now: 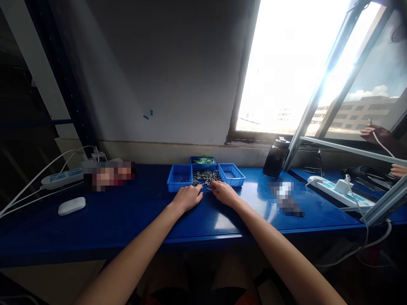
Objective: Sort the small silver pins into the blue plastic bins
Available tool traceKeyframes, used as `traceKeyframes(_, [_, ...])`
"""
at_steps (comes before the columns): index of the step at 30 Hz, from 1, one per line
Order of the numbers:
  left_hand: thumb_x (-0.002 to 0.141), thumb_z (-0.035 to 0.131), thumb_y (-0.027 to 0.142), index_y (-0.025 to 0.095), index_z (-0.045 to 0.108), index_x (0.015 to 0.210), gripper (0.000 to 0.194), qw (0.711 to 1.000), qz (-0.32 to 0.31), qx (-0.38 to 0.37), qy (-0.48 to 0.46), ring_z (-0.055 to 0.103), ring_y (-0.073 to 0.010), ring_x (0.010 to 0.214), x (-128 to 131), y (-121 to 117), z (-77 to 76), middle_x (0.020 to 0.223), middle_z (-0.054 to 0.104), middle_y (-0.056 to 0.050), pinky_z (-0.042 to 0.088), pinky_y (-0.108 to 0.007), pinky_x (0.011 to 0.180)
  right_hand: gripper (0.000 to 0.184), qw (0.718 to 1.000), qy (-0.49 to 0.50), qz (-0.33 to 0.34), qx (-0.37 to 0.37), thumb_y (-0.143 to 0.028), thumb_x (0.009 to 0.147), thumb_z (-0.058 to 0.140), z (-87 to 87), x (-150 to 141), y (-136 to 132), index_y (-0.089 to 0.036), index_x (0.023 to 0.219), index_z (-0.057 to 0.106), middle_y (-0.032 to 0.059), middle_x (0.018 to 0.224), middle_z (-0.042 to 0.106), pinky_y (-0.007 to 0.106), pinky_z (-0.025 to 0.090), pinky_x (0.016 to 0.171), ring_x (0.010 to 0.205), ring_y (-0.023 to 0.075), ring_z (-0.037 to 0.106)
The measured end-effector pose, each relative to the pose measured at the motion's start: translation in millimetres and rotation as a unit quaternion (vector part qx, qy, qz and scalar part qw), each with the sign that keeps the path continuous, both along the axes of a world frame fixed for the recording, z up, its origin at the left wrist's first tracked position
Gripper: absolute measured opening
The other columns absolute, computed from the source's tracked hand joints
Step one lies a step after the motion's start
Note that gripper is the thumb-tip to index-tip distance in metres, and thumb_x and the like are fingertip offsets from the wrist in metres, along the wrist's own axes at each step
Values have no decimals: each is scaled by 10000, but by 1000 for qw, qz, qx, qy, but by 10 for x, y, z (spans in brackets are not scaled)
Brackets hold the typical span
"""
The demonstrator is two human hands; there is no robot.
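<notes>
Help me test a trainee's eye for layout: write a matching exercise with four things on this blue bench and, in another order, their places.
Things
1. heap of small shiny metal pieces
2. tall black bottle
3. smooth rounded white case
4. small green items

Places
A. nearer the viewer than the left white power strip
B. in the rear blue plastic bin
C. between the left and right blue plastic bins
D. beside the slanting metal frame

Pairs: 1-C, 2-D, 3-A, 4-B
</notes>
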State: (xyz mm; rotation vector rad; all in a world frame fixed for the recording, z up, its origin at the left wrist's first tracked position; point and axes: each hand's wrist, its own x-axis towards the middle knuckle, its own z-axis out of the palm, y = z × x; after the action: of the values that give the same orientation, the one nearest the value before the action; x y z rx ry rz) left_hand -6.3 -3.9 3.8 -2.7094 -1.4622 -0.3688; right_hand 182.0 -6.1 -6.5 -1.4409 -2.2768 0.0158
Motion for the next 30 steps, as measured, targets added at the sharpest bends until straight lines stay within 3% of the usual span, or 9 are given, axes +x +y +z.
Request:
traceKeyframes(6, [834, 345, 424, 236, 444, 1187, 412, 1000, 8, -6, -9, 582, -244, 868, 0, -2, 8, 969, 623, -91, 423, -302, 669, 139, 995, 45, 82, 15, -142, 817, 427, -3, -14, -4, -179, 925, 505, 51, 914, 576, 225, 375, 722, 842, 131, 529])
traceKeyframes(11, [847, 309, 426, 225, 570, 980, 356, 1000, 1, -9, -7, 590, -223, 787, -8, 21, -5, 876, 635, -74, 415, -293, 651, 144, 991, 68, 115, 5, -144, 812, 439, 42, -28, -39, -182, 934, 507, 46, 932, 578, 231, 392, 717, 835, 132, 533])
traceKeyframes(14, [851, 298, 429, 231, 576, 951, 356, 1000, -11, -9, -11, 590, -215, 774, -11, 28, -10, 856, 637, -65, 411, -277, 632, 150, 990, 78, 120, 7, -146, 812, 438, 51, -22, -43, -182, 935, 515, 45, 930, 581, 238, 395, 727, 836, 131, 533])
traceKeyframes(19, [846, 316, 423, 273, 508, 1078, 337, 1000, -12, -7, -16, 586, -211, 802, -5, 21, -3, 891, 632, -49, 408, -263, 624, 164, 990, 81, 118, 10, -150, 816, 431, 35, -13, -24, -183, 947, 524, 45, 924, 580, 242, 398, 736, 836, 131, 536])
traceKeyframes(30, [839, 330, 435, 230, 566, 961, 335, 1000, -8, -17, -7, 587, -202, 759, 10, -27, 64, 831, 632, -60, 411, -264, 644, 163, 997, 25, 68, 9, -302, 822, 463, 72, -7, -52, -187, 887, 559, 31, 821, 584, 225, 382, 671, 749, 126, 537])
